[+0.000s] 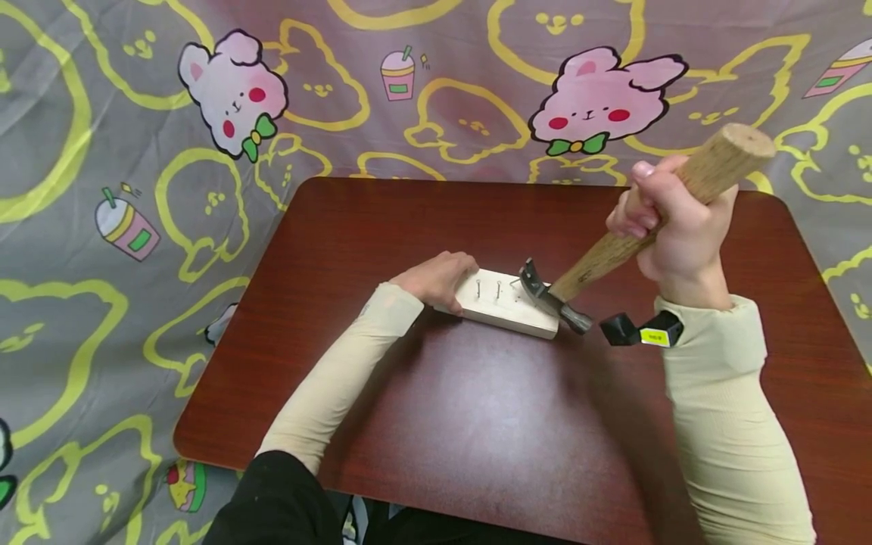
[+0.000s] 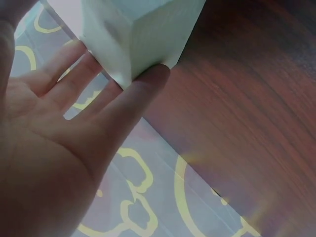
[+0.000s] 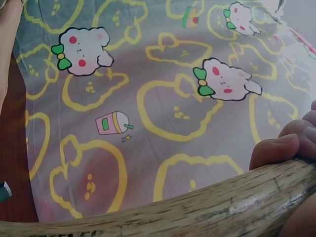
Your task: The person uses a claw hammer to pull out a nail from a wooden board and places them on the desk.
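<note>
A hammer was gripped by its wooden handle in the right hand, with the fingers curled round it and the butt left projecting above the fist, toward the upper right. Its dark head was placed over the right end of a white block, with the claw turned toward the nails and the striking end pointed past the near edge. Whether the claw was pressed against the slanted nail beside it could not be made out. Two other nails were seen standing farther left in the block.

The block's left end was held by the left hand, the thumb set on the near side and the fingers on the far side. The block was laid flat on a brown table, near its middle. Both forearms were covered by pale sleeves. Behind the table, a grey cloth was hung, printed with yellow outlines and rabbits.
</note>
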`<state>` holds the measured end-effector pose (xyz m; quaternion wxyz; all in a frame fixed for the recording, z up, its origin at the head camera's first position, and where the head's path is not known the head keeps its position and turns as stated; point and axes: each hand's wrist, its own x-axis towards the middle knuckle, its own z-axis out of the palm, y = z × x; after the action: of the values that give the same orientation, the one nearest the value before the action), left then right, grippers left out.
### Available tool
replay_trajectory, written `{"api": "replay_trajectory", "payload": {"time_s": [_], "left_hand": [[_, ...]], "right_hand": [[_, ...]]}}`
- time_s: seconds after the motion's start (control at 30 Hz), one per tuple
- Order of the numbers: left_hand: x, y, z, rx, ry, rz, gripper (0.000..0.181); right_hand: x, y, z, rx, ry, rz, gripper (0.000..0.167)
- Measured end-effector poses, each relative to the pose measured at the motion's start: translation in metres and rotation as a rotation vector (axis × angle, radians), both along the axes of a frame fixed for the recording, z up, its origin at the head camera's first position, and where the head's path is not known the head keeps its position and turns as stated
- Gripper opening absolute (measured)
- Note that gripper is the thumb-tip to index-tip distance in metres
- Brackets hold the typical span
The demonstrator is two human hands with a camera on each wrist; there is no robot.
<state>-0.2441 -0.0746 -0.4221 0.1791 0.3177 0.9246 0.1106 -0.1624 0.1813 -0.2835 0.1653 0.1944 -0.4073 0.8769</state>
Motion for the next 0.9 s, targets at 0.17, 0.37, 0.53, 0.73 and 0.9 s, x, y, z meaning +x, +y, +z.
{"api": "replay_trajectory", "payload": {"time_s": [0.17, 0.37, 0.53, 0.73, 0.9], "left_hand": [[0.001, 0.0, -0.001, -0.001, -0.012, -0.009, 0.076], [0.002, 0.001, 0.002, -0.003, -0.027, -0.041, 0.071], [0.003, 0.007, 0.012, 0.098, 0.027, -0.048, 0.06], [0.012, 0.021, 0.029, 0.186, 0.118, -0.023, 0.047], [0.02, 0.033, 0.034, 0.171, 0.154, 0.013, 0.043]], "right_hand": [[0.001, 0.0, 0.0, 0.012, -0.001, -0.002, 0.031], [0.005, 0.001, 0.005, 0.015, 0.0, 0.004, 0.031], [0.01, 0.003, 0.012, 0.014, 0.028, 0.004, 0.031], [0.017, 0.005, 0.02, 0.019, 0.033, 0.0, 0.034], [0.023, 0.005, 0.024, 0.004, 0.027, -0.021, 0.032]]}}
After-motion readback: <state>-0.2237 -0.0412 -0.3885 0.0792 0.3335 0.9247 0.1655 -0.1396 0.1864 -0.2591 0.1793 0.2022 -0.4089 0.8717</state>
